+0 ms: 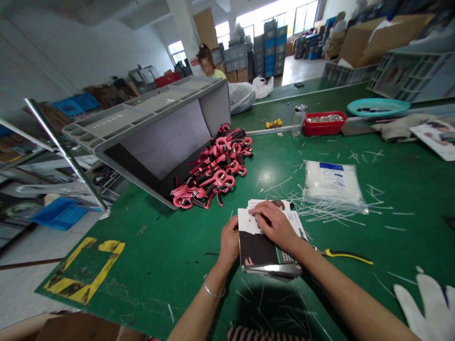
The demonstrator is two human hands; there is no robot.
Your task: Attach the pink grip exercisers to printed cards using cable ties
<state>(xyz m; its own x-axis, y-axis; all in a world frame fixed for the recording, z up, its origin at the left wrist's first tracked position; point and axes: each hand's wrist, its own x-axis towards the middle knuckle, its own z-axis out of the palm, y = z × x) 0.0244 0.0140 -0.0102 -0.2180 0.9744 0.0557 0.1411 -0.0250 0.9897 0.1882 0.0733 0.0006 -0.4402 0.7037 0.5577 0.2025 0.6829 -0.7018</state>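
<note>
A stack of printed cards (261,248) lies on the green tabletop in front of me, with a small hole near the top of the uppermost card. At its left edge my left hand (230,240) is closed on the stack, its fingertips partly hidden by the cards. My right hand (274,223) lies over the top cards with bent fingers, pinching near the hole; its thumb is mostly out of sight. Just beyond the stack, loose white cable ties (320,208) are scattered beside a clear bag of cable ties (332,184).
A grey crate (152,106) lies on its side, pink-and-black plier-like tools (216,166) spilling out. Yellow-handled pliers (348,256) and a white glove (426,303) are at right. Behind stand a glass jar (299,121), red tray (324,124) and turquoise dish (378,107). A person (211,66) sits beyond.
</note>
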